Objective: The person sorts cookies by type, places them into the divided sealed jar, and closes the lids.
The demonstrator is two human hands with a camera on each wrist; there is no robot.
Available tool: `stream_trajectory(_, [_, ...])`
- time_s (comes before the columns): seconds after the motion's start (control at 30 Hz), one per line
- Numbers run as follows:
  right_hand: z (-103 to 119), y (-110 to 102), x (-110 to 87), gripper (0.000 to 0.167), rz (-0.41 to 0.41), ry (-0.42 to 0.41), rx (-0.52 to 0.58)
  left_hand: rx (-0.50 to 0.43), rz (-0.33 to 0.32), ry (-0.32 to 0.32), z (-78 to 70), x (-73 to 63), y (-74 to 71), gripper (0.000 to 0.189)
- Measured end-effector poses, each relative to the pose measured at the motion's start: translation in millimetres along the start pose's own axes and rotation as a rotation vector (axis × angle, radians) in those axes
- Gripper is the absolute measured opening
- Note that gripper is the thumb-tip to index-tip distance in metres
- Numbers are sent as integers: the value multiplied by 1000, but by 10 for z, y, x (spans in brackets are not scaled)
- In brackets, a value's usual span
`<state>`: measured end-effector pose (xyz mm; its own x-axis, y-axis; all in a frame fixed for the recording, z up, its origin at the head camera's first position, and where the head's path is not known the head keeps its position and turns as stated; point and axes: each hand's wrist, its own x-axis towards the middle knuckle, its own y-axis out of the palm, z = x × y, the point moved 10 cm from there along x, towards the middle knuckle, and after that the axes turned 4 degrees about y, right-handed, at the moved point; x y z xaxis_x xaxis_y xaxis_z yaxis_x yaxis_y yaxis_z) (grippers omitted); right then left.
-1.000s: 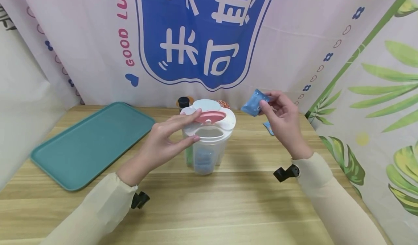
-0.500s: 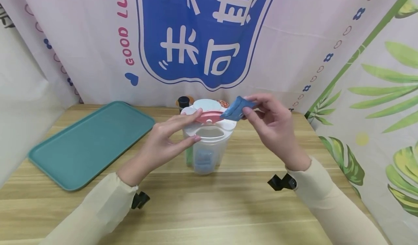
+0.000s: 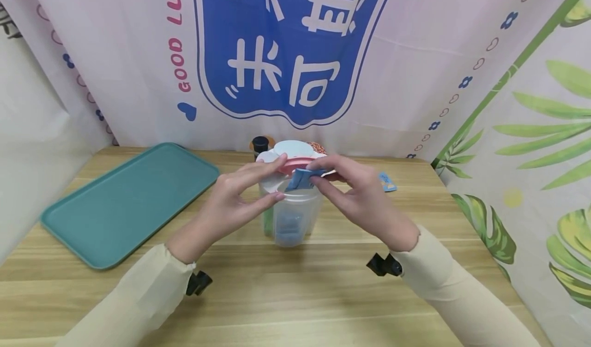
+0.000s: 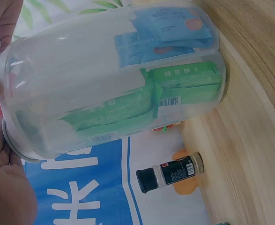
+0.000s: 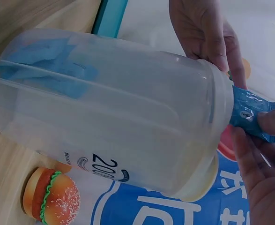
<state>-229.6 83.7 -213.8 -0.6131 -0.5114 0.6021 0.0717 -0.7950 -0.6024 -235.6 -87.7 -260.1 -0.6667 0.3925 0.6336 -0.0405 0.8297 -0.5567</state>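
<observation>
A clear plastic storage container [image 3: 295, 218] stands upright with a white flower-shaped lid [image 3: 292, 148]. Its pink flap [image 3: 295, 163] is raised over the front opening. My left hand [image 3: 226, 200] rests on the lid, its straight index finger on the flap and its thumb by the opening's rim. With my right hand [image 3: 353, 188] I pinch a small blue packet [image 5: 254, 112] between thumb and fingers. The packet's far end reaches into the opening. Inside, blue packets [image 4: 174, 28] lie in one compartment and green packets [image 4: 118, 108] in another.
A teal tray [image 3: 129, 203] lies on the left of the wooden table [image 3: 277, 295]. A black-capped bottle [image 4: 170, 173] and a toy hamburger [image 5: 50, 197] stand behind the container. Another blue packet [image 3: 387, 181] lies at the back right. A printed cloth [image 3: 152, 70] hangs behind.
My right hand has carried the blue packet left and down, from beside the container to its front opening. My left hand has stayed on the lid.
</observation>
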Motion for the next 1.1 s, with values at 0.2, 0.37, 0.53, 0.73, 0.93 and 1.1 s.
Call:
stream_trajectory(0.2, [-99, 106, -16, 26, 81, 80, -12, 3, -8, 18, 0, 3, 1, 66])
stream_trajectory(0.37, [-116, 124, -19, 18, 91, 94, -45, 2, -14, 35, -12, 5, 2, 66])
stream_trajectory(0.53, [-113, 127, -17, 14, 97, 84, -59, 10, -19, 45, -20, 5, 1, 66])
stream_trajectory(0.73, [-148, 170, -7, 16, 141, 81, -54, 5, -32, 66, -24, 8, 1, 65])
stream_trajectory(0.93, [-154, 199, -14, 20, 186, 91, -42, 5, -34, 71, -19, 5, 17, 66])
stream_trajectory(1.1, [-125, 225, -28, 23, 218, 58, -61, -3, -43, 83, -33, 15, 8, 65])
